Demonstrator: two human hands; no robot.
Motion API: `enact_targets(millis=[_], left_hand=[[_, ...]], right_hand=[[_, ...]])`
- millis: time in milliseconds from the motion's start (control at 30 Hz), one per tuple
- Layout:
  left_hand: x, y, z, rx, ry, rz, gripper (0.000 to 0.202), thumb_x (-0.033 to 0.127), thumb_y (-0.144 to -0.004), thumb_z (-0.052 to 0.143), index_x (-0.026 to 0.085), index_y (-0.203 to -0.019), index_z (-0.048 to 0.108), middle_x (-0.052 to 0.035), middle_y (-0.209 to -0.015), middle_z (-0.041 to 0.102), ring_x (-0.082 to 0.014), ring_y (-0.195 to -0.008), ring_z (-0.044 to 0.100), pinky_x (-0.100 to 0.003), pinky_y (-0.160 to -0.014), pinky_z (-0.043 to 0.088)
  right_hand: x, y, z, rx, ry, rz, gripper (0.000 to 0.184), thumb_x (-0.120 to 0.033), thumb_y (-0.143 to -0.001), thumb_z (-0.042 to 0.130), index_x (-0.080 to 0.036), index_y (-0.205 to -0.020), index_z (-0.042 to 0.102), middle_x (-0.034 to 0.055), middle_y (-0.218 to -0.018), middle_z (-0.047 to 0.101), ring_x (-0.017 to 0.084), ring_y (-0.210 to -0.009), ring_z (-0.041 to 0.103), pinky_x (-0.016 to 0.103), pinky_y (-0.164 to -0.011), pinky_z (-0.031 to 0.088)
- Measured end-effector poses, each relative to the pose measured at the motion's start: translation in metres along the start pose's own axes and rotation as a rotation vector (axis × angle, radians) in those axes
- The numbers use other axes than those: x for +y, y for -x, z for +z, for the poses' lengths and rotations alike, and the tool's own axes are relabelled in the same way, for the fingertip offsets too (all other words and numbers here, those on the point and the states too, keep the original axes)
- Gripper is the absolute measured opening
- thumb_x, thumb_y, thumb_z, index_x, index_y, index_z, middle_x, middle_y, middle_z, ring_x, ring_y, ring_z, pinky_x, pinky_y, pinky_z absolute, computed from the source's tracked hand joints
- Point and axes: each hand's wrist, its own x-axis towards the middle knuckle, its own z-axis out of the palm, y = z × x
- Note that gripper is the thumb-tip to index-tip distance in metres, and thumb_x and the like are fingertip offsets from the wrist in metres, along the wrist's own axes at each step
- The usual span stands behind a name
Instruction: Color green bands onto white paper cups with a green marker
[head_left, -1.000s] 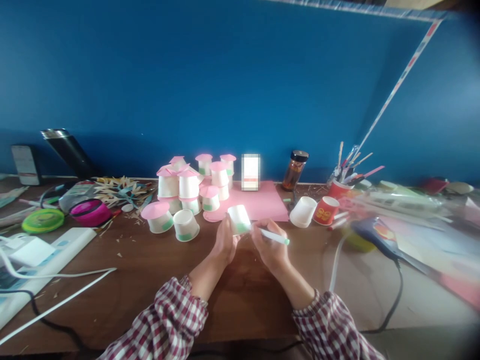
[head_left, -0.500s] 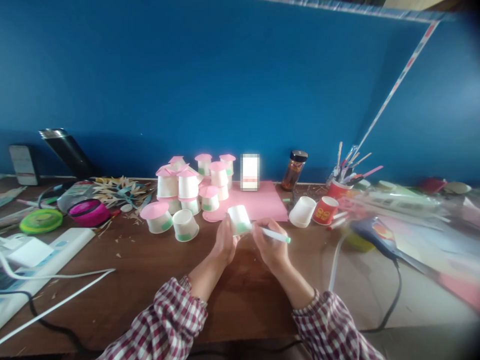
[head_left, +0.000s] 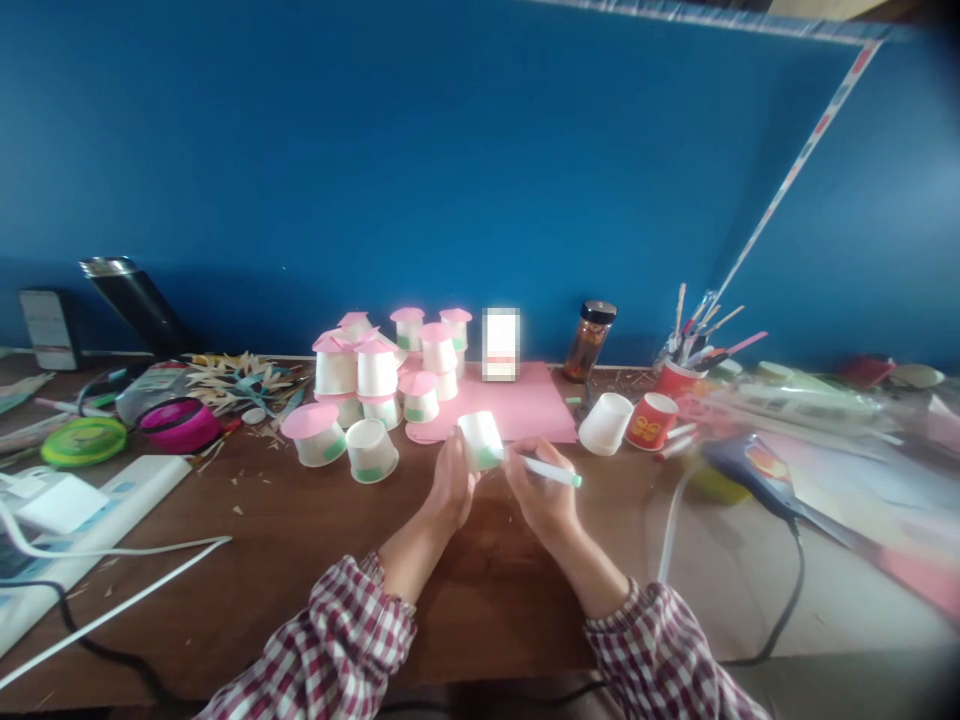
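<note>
My left hand (head_left: 452, 480) is closed around a white paper cup (head_left: 475, 432), which is tilted and has a green patch low on its side. In my right hand (head_left: 541, 485) is a white marker pen (head_left: 551, 470) with a green end, its tip side toward the green patch. Whether the tip touches the cup is too small to tell. To the left stands another white cup with a green patch (head_left: 372, 452). Beside it is a cup with a pink paper roof (head_left: 315, 434). Several more pink-roofed cups (head_left: 376, 370) are stacked behind.
Pink paper sheets (head_left: 536, 400) lie beyond my hands. At right are a white cup (head_left: 606, 424), a red cup (head_left: 651, 420), a red pen holder (head_left: 675, 378), a dark-capped bottle (head_left: 590, 342) and a hot glue gun (head_left: 757, 470). A power strip (head_left: 142, 485) with cables lies at left.
The cup in my left hand has shifted very slightly to the right. My right hand and the marker have hardly moved.
</note>
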Motion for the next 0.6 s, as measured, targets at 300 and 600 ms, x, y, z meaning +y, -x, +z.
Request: enact_targets(millis=[300,600], left_hand=[[0.0051,0.0040,0.0093,-0.016,-0.091,0.021,0.031,0.046,-0.082,0.056,0.016,-0.087,0.063,-0.0109,-0.076,0.068,-0.0262,-0.087,0.067,-0.037,-0.081,0.054],[0.0051,0.0044,0.0093,-0.011,-0.086,0.001,0.034,0.047,-0.082,0.057,0.014,-0.090,0.063,-0.0117,-0.078,0.068,-0.0275,-0.092,0.065,-0.039,-0.085,0.052]], right_hand=[[-0.0029,0.0001,-0.0024,-0.026,-0.019,0.000,0.012,-0.026,-0.081,0.060,-0.017,-0.073,0.061,-0.0006,-0.061,0.062,0.011,-0.052,0.055,0.020,-0.049,0.044],[-0.0041,-0.0003,-0.0024,-0.044,-0.029,0.013,0.015,-0.028,-0.081,0.059,-0.017,-0.072,0.060,-0.0009,-0.059,0.061,0.011,-0.050,0.052,0.021,-0.047,0.043]])
